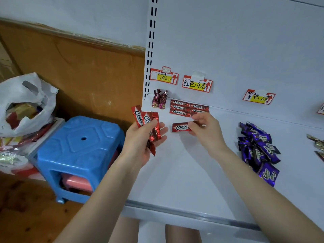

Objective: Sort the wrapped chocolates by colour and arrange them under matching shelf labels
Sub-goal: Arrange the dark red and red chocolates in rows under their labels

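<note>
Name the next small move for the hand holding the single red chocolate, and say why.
Probably the right hand should slide its red chocolate up against the red rows under the red label and let go: it sits apart in front of them, and the left hand holds more red bars waiting.

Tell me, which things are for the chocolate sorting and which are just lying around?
For the job: red Choco bars, purple Choco bars, foil-twist sweets, shelf labels, left hand, right hand.
Lying about: blue stool, white plastic bag.
</note>
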### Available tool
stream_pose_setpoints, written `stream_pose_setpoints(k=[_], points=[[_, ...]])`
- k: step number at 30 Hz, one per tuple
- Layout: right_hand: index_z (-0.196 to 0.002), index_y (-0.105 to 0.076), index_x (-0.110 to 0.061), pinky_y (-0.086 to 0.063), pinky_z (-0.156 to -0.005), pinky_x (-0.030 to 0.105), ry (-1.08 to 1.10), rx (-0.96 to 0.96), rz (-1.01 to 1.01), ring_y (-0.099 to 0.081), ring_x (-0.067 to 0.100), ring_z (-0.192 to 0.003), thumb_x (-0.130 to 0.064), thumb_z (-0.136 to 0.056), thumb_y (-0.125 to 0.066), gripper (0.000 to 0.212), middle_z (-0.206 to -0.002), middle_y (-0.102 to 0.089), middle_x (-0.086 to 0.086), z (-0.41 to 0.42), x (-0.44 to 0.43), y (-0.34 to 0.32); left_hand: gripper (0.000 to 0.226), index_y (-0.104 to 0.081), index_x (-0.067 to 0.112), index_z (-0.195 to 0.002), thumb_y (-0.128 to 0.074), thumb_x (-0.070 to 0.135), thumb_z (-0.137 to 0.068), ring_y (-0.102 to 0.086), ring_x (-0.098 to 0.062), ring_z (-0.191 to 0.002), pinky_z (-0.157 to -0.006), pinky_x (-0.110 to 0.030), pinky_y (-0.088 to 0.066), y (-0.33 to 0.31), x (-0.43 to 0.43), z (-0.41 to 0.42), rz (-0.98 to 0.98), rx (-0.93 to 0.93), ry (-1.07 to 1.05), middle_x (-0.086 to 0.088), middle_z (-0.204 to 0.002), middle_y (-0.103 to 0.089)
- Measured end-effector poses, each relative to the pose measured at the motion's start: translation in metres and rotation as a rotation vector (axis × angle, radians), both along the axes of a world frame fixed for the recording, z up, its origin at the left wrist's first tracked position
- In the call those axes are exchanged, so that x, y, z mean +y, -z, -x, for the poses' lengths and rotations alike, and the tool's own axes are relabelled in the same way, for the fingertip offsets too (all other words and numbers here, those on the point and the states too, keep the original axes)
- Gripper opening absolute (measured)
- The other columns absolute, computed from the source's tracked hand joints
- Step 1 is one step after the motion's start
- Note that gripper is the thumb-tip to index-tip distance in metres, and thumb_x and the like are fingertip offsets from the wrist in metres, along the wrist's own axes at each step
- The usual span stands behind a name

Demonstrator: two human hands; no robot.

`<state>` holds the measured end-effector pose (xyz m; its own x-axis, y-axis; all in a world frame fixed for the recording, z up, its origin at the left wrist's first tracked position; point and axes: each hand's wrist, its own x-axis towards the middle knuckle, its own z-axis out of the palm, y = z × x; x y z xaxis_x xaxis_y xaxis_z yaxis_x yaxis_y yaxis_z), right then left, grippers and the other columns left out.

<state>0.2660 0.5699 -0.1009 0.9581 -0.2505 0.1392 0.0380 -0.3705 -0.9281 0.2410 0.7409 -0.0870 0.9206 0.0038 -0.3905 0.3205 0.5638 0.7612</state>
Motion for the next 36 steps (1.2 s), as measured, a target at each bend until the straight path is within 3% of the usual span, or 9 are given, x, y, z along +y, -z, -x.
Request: stream_pose_setpoints(k=[1,3,6,13,21,27,36], points=[[-0.090,-0.055,-0.012,-0.043,-0.068,0.009,-0.002,-0.018,0.192,-0.059,0.017,-0.083,-0.003,-0.086,-0.058,0.011,-0.099,-0.061,0.009,-0.003,-0.001,0.005,0.009,-0.059,0.013,-0.098,-0.058,0.008,-0.091,-0.071,-0.021,-0.071,-0.055,-0.031,-0.058,0.000,0.000,0.000,0.007,0.019,-0.013,-0.013,-0.091,-0.069],[-0.094,-0.060,-0.008,-0.036,-0.069,0.016,-0.045,-0.042,0.530,-0.055,0.020,-0.089,-0.011,-0.088,-0.057,0.006,-0.095,-0.061,0.005,-0.005,-0.002,0.014,0.006,-0.059,0.013,-0.093,-0.059,0.008,-0.090,-0.069,-0.020,-0.069,-0.054,-0.031,-0.059,-0.001,0.000,0.000,0.024,0.043,-0.024,-0.012,-0.087,-0.066],[-0.103,-0.062,-0.006,-0.034,-0.079,0.025,-0.023,-0.091,0.764,-0.049,0.024,-0.104,-0.020,-0.091,-0.055,0.020,-0.106,-0.059,0.007,-0.001,-0.004,0.019,0.014,-0.056,0.011,-0.104,-0.058,0.007,-0.090,-0.069,-0.020,-0.070,-0.051,-0.031,-0.058,-0.002,0.002,-0.001,0.043,0.072,-0.041,-0.012,-0.096,-0.064],[-0.110,-0.065,-0.012,-0.041,-0.084,0.033,-0.191,-0.064,0.911,-0.047,0.023,-0.102,-0.029,-0.095,-0.043,0.031,-0.109,-0.057,0.005,0.007,0.006,0.018,0.038,-0.049,0.006,-0.129,-0.055,0.005,-0.092,-0.068,-0.019,-0.074,-0.050,-0.029,-0.057,0.000,-0.001,-0.003,0.042,0.082,-0.059,-0.012,-0.106,-0.062],[-0.113,-0.064,-0.013,-0.039,-0.090,0.035,-0.166,-0.048,0.950,-0.045,0.023,-0.109,-0.029,-0.098,-0.038,0.034,-0.116,-0.056,0.005,-0.021,0.006,0.018,0.041,-0.046,0.005,-0.132,-0.055,0.004,-0.092,-0.068,-0.019,-0.075,-0.048,-0.027,-0.055,0.001,-0.004,-0.003,0.039,0.088,-0.050,-0.014,-0.115,-0.061],[-0.113,-0.064,-0.009,-0.040,-0.089,0.034,-0.107,-0.138,0.917,-0.048,0.025,-0.108,-0.024,-0.096,-0.044,0.030,-0.117,-0.057,0.008,-0.021,0.007,0.023,0.043,-0.045,0.005,-0.133,-0.055,0.005,-0.092,-0.068,-0.018,-0.073,-0.050,-0.029,-0.057,0.004,-0.004,-0.004,0.035,0.107,-0.061,-0.015,-0.120,-0.060],[-0.109,-0.066,-0.011,-0.041,-0.087,0.036,-0.149,-0.156,0.907,-0.048,0.025,-0.105,-0.024,-0.096,-0.042,0.030,-0.113,-0.059,0.007,-0.024,0.005,0.027,0.041,-0.047,0.005,-0.131,-0.056,0.005,-0.091,-0.069,-0.018,-0.071,-0.051,-0.029,-0.057,0.007,-0.003,-0.003,0.042,0.091,-0.071,-0.015,-0.114,-0.062]])
